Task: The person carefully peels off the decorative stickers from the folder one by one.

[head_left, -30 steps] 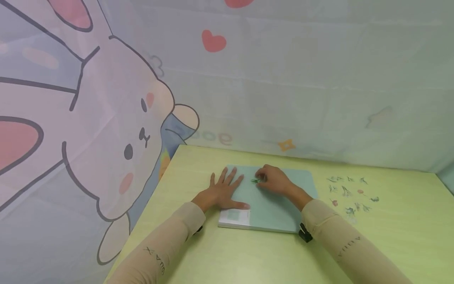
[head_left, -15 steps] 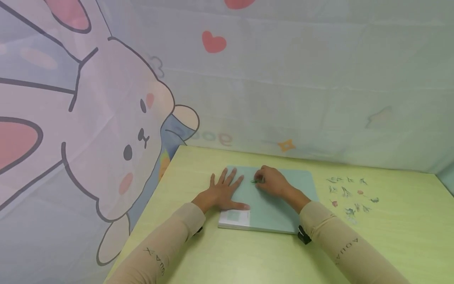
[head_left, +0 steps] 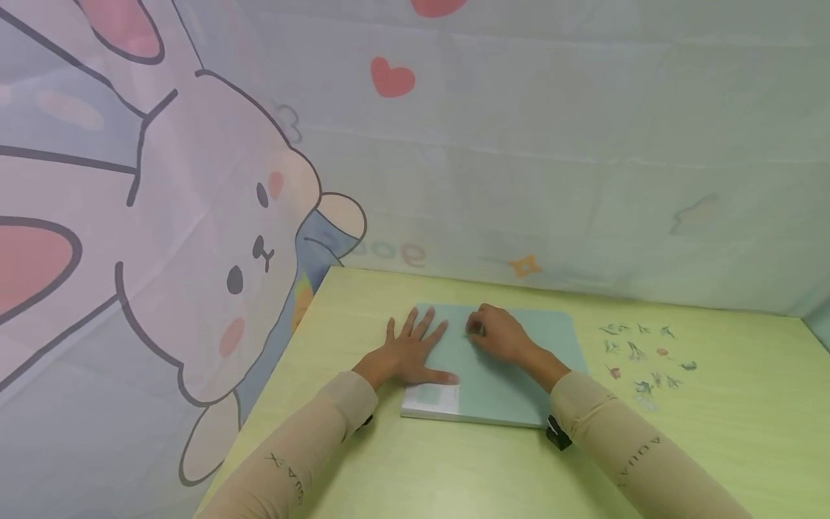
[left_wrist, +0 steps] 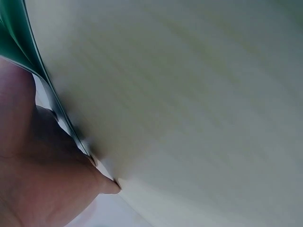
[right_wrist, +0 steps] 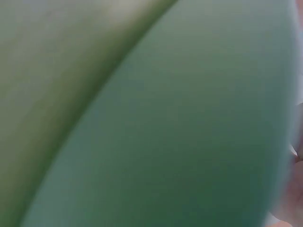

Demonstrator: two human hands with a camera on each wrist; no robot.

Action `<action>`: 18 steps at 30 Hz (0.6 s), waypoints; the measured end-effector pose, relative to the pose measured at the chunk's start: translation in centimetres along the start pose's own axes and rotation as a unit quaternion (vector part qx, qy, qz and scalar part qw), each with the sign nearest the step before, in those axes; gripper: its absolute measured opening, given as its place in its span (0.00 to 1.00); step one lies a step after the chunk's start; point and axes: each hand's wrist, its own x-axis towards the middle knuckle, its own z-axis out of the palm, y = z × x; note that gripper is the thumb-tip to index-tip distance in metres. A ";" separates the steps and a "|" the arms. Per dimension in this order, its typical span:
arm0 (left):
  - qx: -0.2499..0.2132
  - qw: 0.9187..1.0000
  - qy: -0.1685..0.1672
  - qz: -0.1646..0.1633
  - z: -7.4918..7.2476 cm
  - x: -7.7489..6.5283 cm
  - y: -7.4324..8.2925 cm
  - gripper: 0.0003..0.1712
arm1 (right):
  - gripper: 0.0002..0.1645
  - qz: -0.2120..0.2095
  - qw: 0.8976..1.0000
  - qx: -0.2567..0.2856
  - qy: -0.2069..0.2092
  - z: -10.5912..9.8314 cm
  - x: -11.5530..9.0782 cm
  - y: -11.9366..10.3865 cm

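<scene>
My left hand (head_left: pixel 410 355) lies flat with fingers spread across the left edge of a mint-green folder (head_left: pixel 506 389). Its thumb reaches over the white label (head_left: pixel 428 396) near the folder's lower left corner. In the left wrist view, part of the left hand (left_wrist: pixel 52 175) shows beside the folder's edge. Over the folder's upper middle, my right hand (head_left: pixel 499 334) has its fingers curled, with thumb and index finger together at a small green plant-shaped sticker (head_left: pixel 468 334). The fingers hide most of that sticker. In the right wrist view, the folder fills the middle and blurred fingers (right_wrist: pixel 291 194) show at the right edge.
Several small flower and leaf stickers (head_left: pixel 638 353) lie spread on the yellow-green table (head_left: pixel 415 468), right of the folder. A printed cloth (head_left: pixel 551 144) with a cartoon rabbit (head_left: pixel 207 238) hangs behind and to the left of the table.
My right thumb and fingers have drawn together over the green sticker, which is now mostly covered. The left hand stays in place on the folder.
</scene>
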 end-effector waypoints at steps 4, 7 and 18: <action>0.002 1.000 0.004 -0.001 0.5 0.5 -0.1 0.72 | 0.03 -0.007 1.000 0.006 0.014 -0.1 -0.1 0.2; 0.009 1.000 0.003 -0.001 0.2 0.2 0.1 0.70 | 0.04 -0.008 1.000 0.014 0.015 -0.3 -0.1 0.1; 0.000 1.000 0.009 0.002 0.6 0.5 -0.4 0.72 | 0.03 0.007 0.994 0.104 0.031 -2.4 -1.4 -0.1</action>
